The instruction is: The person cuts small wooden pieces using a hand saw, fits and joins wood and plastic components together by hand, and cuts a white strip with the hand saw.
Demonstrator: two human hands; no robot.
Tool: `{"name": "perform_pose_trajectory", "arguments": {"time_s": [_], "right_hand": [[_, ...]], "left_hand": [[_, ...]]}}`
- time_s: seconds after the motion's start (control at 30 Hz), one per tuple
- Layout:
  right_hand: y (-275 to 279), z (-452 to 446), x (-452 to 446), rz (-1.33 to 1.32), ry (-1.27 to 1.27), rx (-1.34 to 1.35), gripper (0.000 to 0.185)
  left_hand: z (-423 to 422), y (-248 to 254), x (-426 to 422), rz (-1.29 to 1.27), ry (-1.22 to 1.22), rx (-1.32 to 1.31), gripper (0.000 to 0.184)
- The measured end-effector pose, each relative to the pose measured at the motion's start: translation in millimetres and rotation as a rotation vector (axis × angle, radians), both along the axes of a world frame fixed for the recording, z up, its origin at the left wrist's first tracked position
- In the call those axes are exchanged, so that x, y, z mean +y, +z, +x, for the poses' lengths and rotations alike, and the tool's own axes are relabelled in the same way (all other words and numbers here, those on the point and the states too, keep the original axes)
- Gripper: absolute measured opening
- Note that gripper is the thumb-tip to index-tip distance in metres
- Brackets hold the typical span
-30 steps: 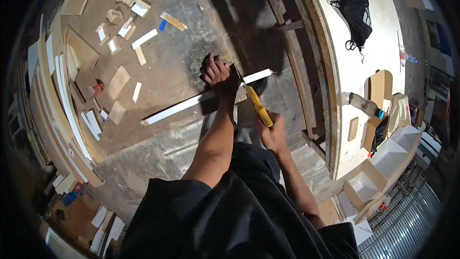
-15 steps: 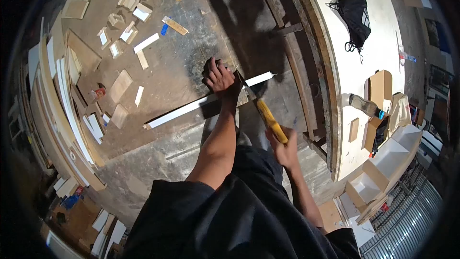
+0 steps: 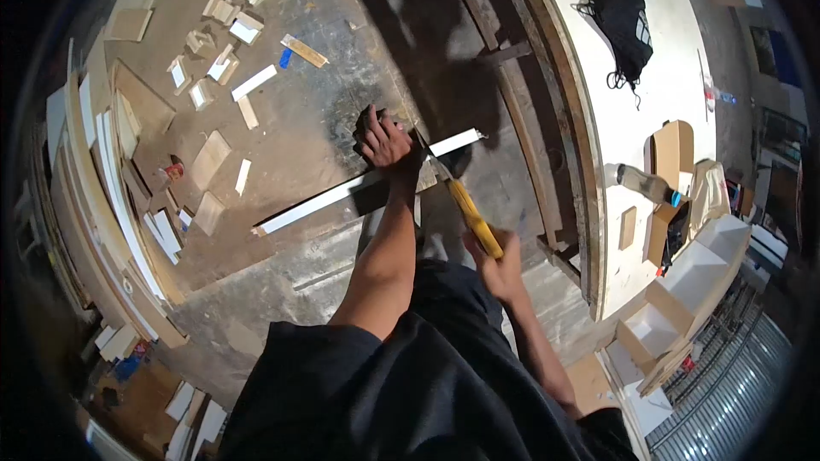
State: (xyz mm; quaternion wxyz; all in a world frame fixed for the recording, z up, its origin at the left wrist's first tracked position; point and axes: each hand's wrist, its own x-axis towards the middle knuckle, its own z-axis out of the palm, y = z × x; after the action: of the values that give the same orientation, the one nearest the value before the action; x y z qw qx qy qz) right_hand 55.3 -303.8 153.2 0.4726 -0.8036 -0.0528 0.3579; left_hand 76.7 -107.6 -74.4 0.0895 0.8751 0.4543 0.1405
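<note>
A long, narrow white wooden strip (image 3: 320, 201) lies slantwise over the edge of the brown work board. My left hand (image 3: 386, 145) bears down on it, fingers curled past its far side; the exact grip is partly hidden. My right hand (image 3: 497, 266) is closed around the yellow handle of a handsaw (image 3: 465, 207). The saw's blade crosses the strip just right of my left hand, its thin tip pointing away from me. The strip's right end sticks out beyond the blade.
Several small wood blocks (image 3: 246, 28) and offcuts (image 3: 210, 160) lie on the board to the left. Long boards (image 3: 111, 179) line the left side. On the right, a white-topped bench (image 3: 628, 128) carries a black mesh bag (image 3: 621, 27), a bottle (image 3: 647, 184) and cardboard.
The saw and my right hand have shifted slightly back toward my body. My left hand stays on the strip. The whole view has drifted a little.
</note>
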Motion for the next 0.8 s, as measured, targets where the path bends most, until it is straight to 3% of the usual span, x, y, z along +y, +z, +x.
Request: {"name": "perform_pose_trajectory", "arguments": {"time_s": [0.13, 0.17, 0.2, 0.3, 0.6, 0.67, 0.7, 0.8], "right_hand": [[-15, 10, 17, -0.074, 0.051, -0.047, 0.028], [-39, -1, 15, -0.13, 0.02, -0.314, 0.027], [-30, -3, 10, -0.134, 0.02, -0.311, 0.027], [13, 6, -1, -0.077, -0.009, 0.067, 0.024], [14, 6, -1, -0.159, 0.032, 0.046, 0.028], [13, 4, 4, -0.107, -0.091, 0.058, 0.031], [-19, 6, -3, -0.057, -0.003, 0.004, 0.033], [-11, 6, 1, -0.084, 0.1, -0.028, 0.034]], "left_hand": [[1, -4, 2, 0.005, 0.02, -0.012, 0.042], [-1, 2, 1, 0.051, -0.009, -0.001, 0.044], [-6, 2, -3, 0.046, -0.01, 0.002, 0.044], [0, -3, 0, 0.012, 0.004, 0.029, 0.046], [0, -5, -2, -0.065, 0.03, 0.057, 0.041], [0, -8, 1, 0.021, 0.025, 0.076, 0.042], [-1, -14, 1, 0.04, 0.024, 0.054, 0.043], [-2, -14, 0, 0.051, 0.008, -0.001, 0.044]]}}
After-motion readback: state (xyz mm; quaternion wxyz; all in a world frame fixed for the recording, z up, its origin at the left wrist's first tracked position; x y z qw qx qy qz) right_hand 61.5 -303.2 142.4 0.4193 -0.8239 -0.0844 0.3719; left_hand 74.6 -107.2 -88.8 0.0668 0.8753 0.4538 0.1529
